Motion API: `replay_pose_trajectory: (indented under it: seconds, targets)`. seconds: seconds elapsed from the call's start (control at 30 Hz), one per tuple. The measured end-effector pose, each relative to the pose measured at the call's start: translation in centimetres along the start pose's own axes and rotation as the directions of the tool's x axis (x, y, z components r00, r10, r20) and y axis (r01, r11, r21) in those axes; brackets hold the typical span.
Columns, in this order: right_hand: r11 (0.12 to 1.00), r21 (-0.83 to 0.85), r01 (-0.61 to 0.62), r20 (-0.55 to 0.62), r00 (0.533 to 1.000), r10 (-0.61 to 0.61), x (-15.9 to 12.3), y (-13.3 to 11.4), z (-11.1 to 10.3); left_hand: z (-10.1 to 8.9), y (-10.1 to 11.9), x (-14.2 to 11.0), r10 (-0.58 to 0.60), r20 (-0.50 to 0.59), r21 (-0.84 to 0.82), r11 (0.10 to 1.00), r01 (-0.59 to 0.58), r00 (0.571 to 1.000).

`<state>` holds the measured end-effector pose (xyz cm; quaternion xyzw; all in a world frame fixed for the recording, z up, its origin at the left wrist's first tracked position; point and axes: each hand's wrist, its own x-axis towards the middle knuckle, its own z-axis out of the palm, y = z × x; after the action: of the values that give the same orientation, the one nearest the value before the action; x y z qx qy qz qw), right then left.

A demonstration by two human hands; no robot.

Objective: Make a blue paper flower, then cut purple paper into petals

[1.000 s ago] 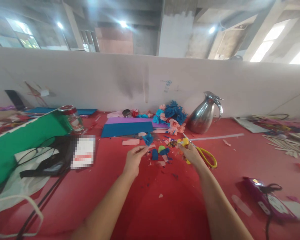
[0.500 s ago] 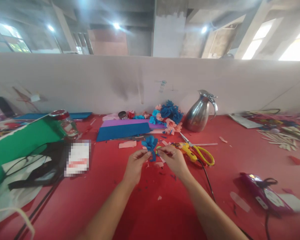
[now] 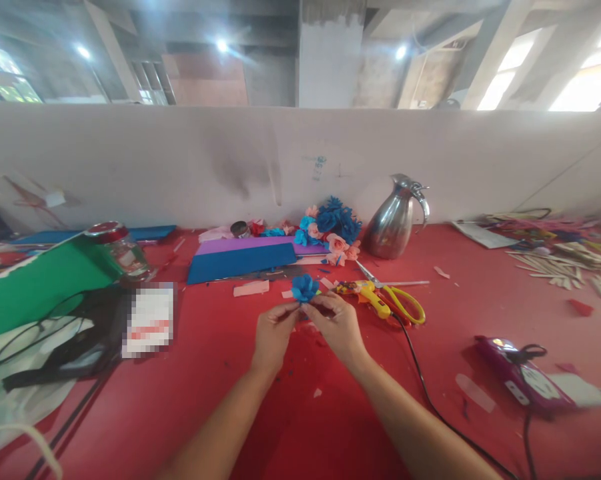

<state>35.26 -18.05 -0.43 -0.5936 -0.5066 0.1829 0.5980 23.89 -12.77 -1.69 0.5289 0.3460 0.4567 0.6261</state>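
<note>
A small blue paper flower is held upright over the red table, its petals facing up. My left hand pinches its base from the left. From the right, the fingertips of my right hand close on the same base, and the two hands nearly touch. The pinched part is hidden behind the fingers. Just right of my right hand lies a yellow glue gun with a black cord. Scissors with yellow handles rest beside it.
Behind the hands lie blue paper sheets and a bunch of paper flowers. A metal jug stands back right, a glass jar back left. A purple device is at right, wooden sticks farther back.
My right hand has let go of the glue gun and come left to the flower, where both hands now pinch its base. A loose blue strip hanging below the flower no longer shows.
</note>
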Motion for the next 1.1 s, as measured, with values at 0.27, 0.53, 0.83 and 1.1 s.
replay_pose_trajectory:
  seconds: [0.27, 0.53, 0.83, 1.1]
  targets:
    - [0.974, -0.139, 0.177, -0.09, 0.978, -0.19, -1.0, 0.2, 0.6, -0.5, 0.1, -0.2, 0.112, -0.03, 0.209, 0.972, -0.103, 0.993]
    - [0.912, -0.232, 0.339, -0.023, 0.935, -0.353, -1.3, 1.0, 0.5, -1.0, 0.7, 0.3, 0.09, 0.088, -0.057, 0.995, -0.085, 0.992]
    - [0.902, -0.267, 0.34, 0.02, 0.938, -0.347, -1.4, 1.1, 0.7, -1.0, 0.4, 0.4, 0.078, 0.041, -0.128, 0.989, -0.073, 0.996]
    - [0.857, -0.329, 0.397, 0.057, 0.914, -0.402, -1.2, 0.3, -0.1, -1.3, 0.3, 0.5, 0.087, 0.12, -0.141, 0.988, -0.07, 0.989]
